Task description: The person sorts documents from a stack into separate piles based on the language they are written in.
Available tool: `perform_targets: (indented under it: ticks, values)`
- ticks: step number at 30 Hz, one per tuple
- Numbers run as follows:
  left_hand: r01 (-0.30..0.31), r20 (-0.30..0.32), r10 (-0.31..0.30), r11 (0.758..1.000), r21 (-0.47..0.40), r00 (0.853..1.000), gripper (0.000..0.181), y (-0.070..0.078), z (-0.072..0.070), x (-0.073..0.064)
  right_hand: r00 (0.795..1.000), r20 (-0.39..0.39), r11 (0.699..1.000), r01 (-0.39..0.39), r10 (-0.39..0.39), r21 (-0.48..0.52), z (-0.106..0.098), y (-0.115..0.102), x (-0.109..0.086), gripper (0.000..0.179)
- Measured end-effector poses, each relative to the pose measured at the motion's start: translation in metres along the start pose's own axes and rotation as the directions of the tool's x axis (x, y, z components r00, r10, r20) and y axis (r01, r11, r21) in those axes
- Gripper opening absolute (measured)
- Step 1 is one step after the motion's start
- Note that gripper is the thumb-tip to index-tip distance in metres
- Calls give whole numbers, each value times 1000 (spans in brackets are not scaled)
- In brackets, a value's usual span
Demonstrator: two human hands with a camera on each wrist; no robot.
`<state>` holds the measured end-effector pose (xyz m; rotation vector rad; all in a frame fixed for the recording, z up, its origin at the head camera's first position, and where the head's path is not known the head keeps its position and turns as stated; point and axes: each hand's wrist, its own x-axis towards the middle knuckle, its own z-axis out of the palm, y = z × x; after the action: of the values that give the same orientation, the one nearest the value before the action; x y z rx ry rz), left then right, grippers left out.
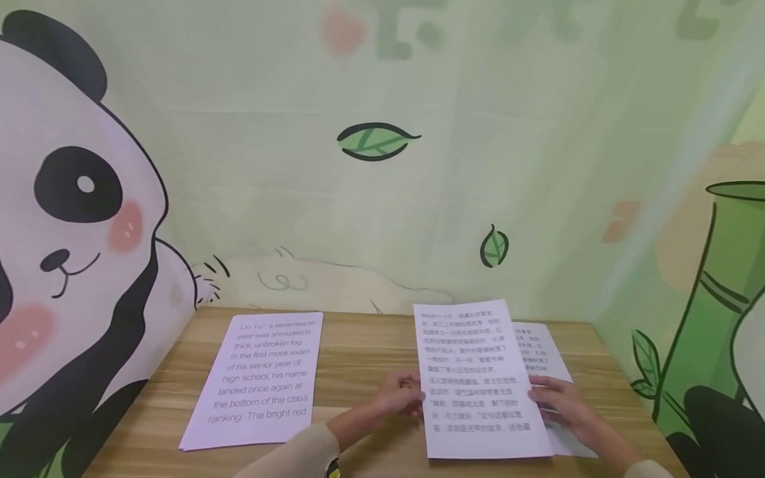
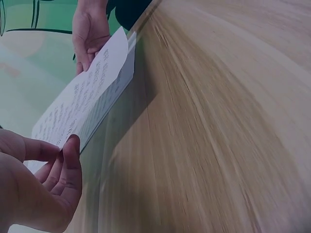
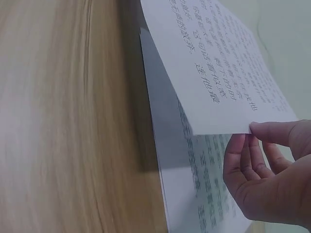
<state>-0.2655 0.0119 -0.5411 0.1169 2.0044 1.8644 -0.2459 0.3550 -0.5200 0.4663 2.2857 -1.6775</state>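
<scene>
A sheet of paper (image 1: pixel 475 392) printed with Chinese text is raised above the table, held by its two side edges. My left hand (image 1: pixel 399 397) pinches its left edge between thumb and fingers; the left wrist view shows this pinch close up. On the opposite edge, my right hand (image 1: pixel 562 401) pinches the sheet, with the thumb on top and fingers beneath, as the right wrist view shows. Under the raised sheet, shifted to the right, lies more Chinese-printed paper (image 3: pixel 177 179), partly covered by it. Its edge looks like more than one sheet.
A stack of paper (image 1: pixel 263 378) with large English text lies on the left of the wooden table (image 1: pixel 364 338). Behind the table hangs a green backdrop (image 1: pixel 287 186) with a panda, leaves and bamboo drawn on it.
</scene>
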Motion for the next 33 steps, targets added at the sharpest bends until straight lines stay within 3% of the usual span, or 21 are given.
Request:
perform_targets:
  ticks: [4,12,24,33]
  values:
    - [10,14,-10,1000,0,1000,27,2,12,3,1000,11,1000,-25,25,-18,-12,4,0,69]
    - [-24,33,26,999,-49,999,22,4,41,12,999,14,999,-36,35,21,-37,14,1,70]
    - [-27,32,30,996,-89,999,27,17,82,27,1000,3,997,9,-10,73,-78,25,-2,75]
    - [-42,24,44,996,-77,999,22,19,106,40,998,-34,993,-50,54,103,-98,37,1,79]
